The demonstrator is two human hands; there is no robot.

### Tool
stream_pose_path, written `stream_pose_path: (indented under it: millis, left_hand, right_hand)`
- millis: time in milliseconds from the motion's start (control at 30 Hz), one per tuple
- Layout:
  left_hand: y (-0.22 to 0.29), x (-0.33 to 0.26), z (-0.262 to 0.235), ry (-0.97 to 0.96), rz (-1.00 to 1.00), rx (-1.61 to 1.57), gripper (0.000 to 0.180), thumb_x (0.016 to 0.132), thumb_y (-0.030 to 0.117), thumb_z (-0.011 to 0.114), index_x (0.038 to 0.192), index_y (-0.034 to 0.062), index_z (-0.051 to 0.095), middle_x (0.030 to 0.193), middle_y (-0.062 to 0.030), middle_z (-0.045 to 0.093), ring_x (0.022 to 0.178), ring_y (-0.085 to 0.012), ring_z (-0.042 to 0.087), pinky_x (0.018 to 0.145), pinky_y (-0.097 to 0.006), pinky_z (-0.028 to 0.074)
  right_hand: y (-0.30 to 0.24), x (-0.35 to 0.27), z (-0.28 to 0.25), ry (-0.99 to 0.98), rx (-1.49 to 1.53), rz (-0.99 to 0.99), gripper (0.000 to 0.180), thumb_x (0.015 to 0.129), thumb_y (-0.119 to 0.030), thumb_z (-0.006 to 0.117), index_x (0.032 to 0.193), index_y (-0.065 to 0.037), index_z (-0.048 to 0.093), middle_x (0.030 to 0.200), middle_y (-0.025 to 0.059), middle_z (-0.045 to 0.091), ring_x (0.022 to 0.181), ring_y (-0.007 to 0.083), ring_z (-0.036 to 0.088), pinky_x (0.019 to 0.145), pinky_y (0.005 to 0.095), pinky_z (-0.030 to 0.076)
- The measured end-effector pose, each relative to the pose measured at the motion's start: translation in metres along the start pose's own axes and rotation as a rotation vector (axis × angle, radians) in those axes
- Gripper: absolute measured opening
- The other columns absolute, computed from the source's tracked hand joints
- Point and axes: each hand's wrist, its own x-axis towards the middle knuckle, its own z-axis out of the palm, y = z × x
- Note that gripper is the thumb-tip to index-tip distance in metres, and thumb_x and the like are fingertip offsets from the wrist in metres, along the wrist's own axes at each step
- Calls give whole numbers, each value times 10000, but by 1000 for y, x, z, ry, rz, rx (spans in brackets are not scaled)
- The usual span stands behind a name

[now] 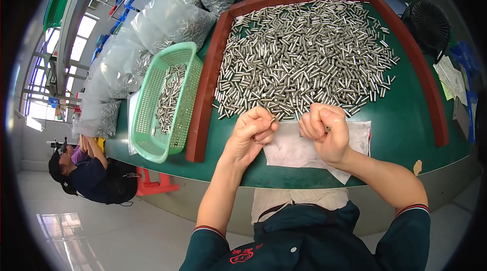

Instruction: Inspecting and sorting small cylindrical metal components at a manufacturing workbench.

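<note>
My left hand is closed in a pinch, and the end of a small metal pin shows at its fingertips. To its right my right hand is curled closed with the thumb against the fingers; whatever it holds, if anything, is hidden. Both hands hover over a white cloth near the table's front edge. Just beyond them spreads a large heap of short, shiny metal pins on the green table top.
A red-brown frame borders the heap on three sides. Left of it stands a green plastic basket with some pins inside. Clear bags of pins line the far left. A black fan stands right. Another person sits far left.
</note>
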Motion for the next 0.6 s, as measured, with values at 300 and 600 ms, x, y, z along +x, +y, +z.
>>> stream_pose_path:
  millis: [300, 600]
  left_hand:
    - [5, 2, 8, 103, -77, 117, 216, 844, 80, 470, 1010, -40, 537, 779, -103, 604, 438, -23, 315, 422, -169, 247]
    - [5, 0, 9, 117, -75, 140, 249, 831, 89, 461, 1025, -50, 533, 785, -121, 615, 436, -36, 327, 432, -175, 278]
  right_hand:
    - [-1, 4, 0, -12, -36, 1, 333, 825, -228, 344, 524, -94, 292, 425, -12, 260, 405, 87, 196, 417, 254, 185]
    - [1, 3, 1, -12, -35, -2, 341, 827, -240, 351, 524, -96, 292, 417, -11, 259, 398, 87, 185, 411, 257, 179]
